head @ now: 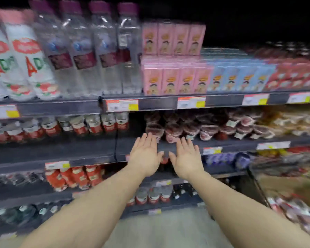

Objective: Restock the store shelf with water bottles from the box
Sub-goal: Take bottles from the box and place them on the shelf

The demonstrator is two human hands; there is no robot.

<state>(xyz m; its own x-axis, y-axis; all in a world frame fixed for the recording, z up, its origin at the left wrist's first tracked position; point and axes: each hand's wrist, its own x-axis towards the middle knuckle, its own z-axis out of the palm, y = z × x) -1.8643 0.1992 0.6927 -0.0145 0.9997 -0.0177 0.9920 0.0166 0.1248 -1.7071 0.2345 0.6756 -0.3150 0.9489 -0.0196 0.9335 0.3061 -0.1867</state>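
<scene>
Shelving (61,151) fills the view beyond both outstretched hands, several dark tiers with price tags on their front edges. Above and left of the left hand (145,154), on the upper tier, stand tall clear water bottles (104,51) with purple caps, upright in a row. Right of them, above the right hand (186,157), pink cartons (175,79) are stacked two layers high, with blue cartons (240,78) just beside them. Left of the left hand, smaller bottles with red labels (95,125) line the middle tier. Just past the fingertips of both hands sit dark red lidded cups (190,127); their contents are too blurred to tell. Both hands are spread flat, fingers together, palms turned up, empty, side by side and close to each other over the bare stretch of the middle tier. No box shows.
</scene>
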